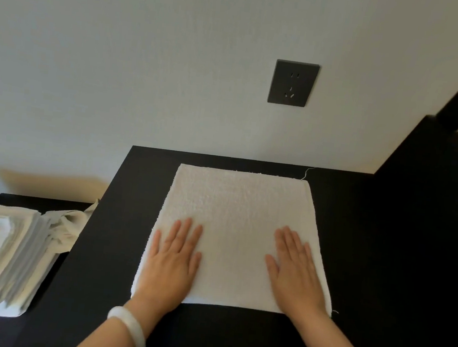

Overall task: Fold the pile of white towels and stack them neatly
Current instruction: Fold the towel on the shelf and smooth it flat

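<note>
White towel [238,219], square to table [368,258]

We find bare black tabletop [382,260] to the right of the spread towel [237,216], a narrower band to its left, and a strip along its near edge. The wall [147,80] rises just behind the towel's far edge. A dark upright panel [447,182] bounds the right. Beyond the table's left edge, a stack of folded towels [2,248] and a crumpled cloth [66,227] block our way.
</note>
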